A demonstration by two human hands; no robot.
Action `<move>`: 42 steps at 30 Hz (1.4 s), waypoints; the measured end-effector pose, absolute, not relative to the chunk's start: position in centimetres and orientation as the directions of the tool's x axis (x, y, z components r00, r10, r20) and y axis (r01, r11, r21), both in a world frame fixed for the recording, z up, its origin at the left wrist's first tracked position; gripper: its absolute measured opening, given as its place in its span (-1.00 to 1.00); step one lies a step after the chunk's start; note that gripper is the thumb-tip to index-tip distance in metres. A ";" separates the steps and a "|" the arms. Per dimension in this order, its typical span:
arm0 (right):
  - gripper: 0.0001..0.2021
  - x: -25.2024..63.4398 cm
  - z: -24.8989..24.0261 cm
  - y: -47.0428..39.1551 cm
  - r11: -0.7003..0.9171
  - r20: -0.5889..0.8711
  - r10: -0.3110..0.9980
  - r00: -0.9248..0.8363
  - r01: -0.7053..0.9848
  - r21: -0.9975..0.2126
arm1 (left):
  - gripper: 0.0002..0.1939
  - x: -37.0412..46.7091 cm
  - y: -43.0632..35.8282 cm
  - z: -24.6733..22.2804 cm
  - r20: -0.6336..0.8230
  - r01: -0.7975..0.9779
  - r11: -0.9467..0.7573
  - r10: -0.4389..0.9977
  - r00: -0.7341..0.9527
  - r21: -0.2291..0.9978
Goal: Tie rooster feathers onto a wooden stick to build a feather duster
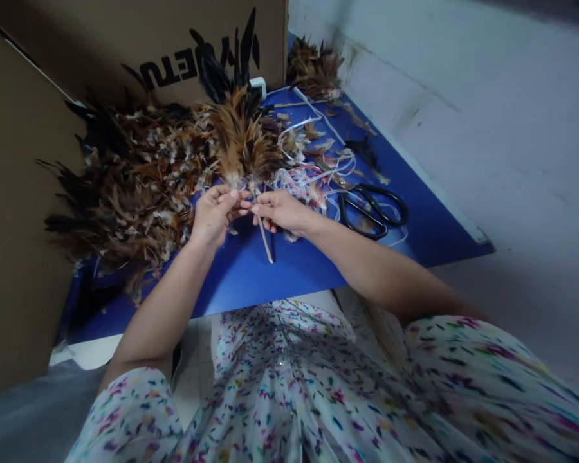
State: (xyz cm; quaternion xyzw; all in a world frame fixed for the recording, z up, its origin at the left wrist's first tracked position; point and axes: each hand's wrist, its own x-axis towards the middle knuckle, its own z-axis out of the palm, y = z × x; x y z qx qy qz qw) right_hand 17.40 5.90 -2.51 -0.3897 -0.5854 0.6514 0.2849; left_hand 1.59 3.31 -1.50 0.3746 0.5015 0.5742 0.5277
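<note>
Cardboard walls off the far side from nine to twelve o'clock of the hands, limiting reach there, while the blue surface lies open toward four. A heap of brown and black feathers fills nine to eleven o'clock, close to the left forearm, and a smaller feather clump sits in the far corner at one. Directly at twelve, just beyond the fingers, stands the feather bundle, its tips fanned away from the person. At its foot, the left hand has its fingers drawn narrow; whether they pinch a quill or a tie cannot be told. The right hand closes its fingertips on a thin stick, whose bare end points between five and six. To work well here, the person should probably hold the stick steady, press the quill ends evenly around it and keep any binding snug without crushing the plumes. Black-handled scissors lie at three, near the right forearm; the tangle of clear and red ribbon at two could snag a finger, and small loose feathers litter the surface beyond it.
</note>
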 end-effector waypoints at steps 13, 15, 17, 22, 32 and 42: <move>-0.73 17.0 -2.9 5.0 -0.083 -0.137 0.798 -0.587 0.117 -0.990 | -0.72 1.5 2.9 -2.2 -0.181 -0.344 0.097 0.958 -0.222 0.934; -0.74 17.0 -2.9 4.9 -0.078 -0.132 0.792 -0.596 0.115 -0.990 | -0.70 1.5 2.9 -2.4 -0.171 -0.323 0.095 0.961 -0.218 0.942; -0.75 17.0 -2.8 4.8 -0.075 -0.123 0.789 -0.603 0.105 -0.992 | -0.69 1.5 3.0 -2.5 -0.163 -0.309 0.091 0.962 -0.218 0.947; -0.74 16.9 -2.4 4.3 -0.059 -0.116 0.784 -0.610 0.113 -0.992 | -0.67 1.6 2.8 -2.7 -0.194 -0.311 0.122 0.958 -0.211 0.943; -0.77 16.8 -2.1 3.9 -0.024 -0.096 0.777 -0.622 0.123 -0.992 | -0.63 1.7 2.5 -3.2 -0.232 -0.330 0.163 0.956 -0.180 0.930; -0.76 16.9 -2.1 3.9 -0.001 -0.078 0.768 -0.636 0.121 -0.993 | -0.62 1.9 2.5 -3.6 -0.175 -0.405 0.122 0.980 -0.097 0.906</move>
